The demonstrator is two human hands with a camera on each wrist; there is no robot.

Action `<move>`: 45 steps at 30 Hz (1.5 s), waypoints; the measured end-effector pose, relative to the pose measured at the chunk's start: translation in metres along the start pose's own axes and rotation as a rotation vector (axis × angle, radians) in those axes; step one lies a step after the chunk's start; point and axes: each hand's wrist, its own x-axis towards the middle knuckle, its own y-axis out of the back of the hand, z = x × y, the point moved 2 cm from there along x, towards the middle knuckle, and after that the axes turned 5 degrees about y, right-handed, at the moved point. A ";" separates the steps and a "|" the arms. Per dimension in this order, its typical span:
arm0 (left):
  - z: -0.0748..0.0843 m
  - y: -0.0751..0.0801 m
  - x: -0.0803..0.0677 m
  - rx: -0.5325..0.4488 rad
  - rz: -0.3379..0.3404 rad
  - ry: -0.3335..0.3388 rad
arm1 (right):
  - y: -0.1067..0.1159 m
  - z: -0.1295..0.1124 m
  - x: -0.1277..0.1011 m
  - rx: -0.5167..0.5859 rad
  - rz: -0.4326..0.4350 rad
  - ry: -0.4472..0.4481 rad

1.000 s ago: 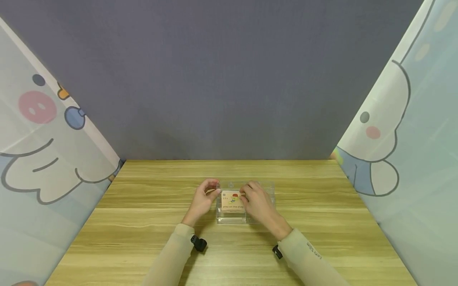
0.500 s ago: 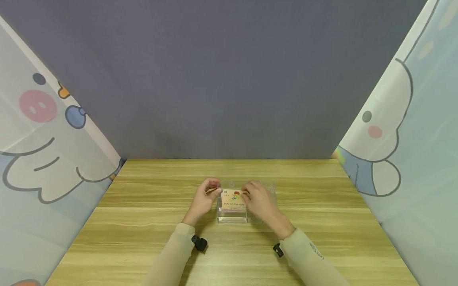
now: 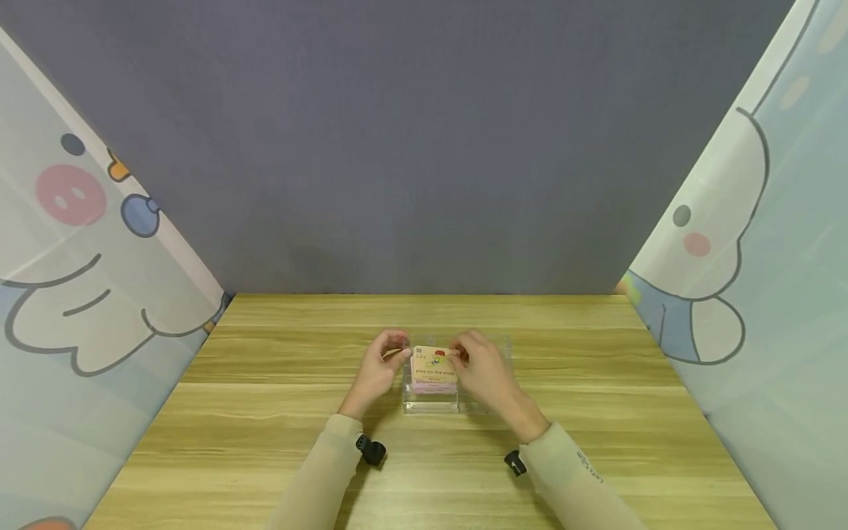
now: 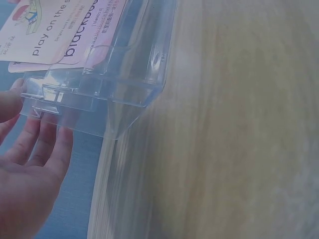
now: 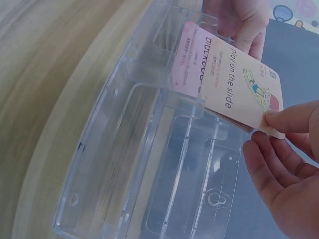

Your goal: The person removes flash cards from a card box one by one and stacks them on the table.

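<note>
**Card lifted from clear box**

Right hand (image 3: pixel 482 372): thumb and forefinger pinched on the far corner of a cream card (image 5: pixel 242 92) printed "play on the slide", raised partly out of a clear plastic box (image 5: pixel 144 164). Behind it, still seated in the box, a pink card (image 5: pixel 192 62) with dark lettering.

Left hand (image 3: pixel 379 368): at the box's left end, fingers curled toward the cards. From the left wrist view, fingers (image 4: pixel 42 144) laid loosely against the clear wall; whether pinching a card edge or only steadying the box, hard to say, the contact being hidden.

Box resting flat near the middle of a wooden table (image 3: pixel 265 442), between both hands. Beige sleeves on both forearms, a small black mount at each wrist. Grey wall behind; cartoon-printed curtains at left and right.
</note>
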 end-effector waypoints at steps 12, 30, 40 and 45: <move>0.013 -0.001 -0.007 -0.019 0.011 -0.041 | 0.002 0.005 0.001 0.293 0.020 -0.082; 0.010 -0.001 -0.006 0.004 -0.003 -0.019 | 0.017 0.014 -0.007 0.511 0.026 -0.131; 0.016 -0.002 -0.006 0.016 0.011 -0.036 | 0.032 0.011 -0.012 0.643 0.011 -0.154; 0.018 -0.003 -0.006 0.010 0.013 -0.014 | 0.035 0.013 -0.018 0.611 -0.011 -0.172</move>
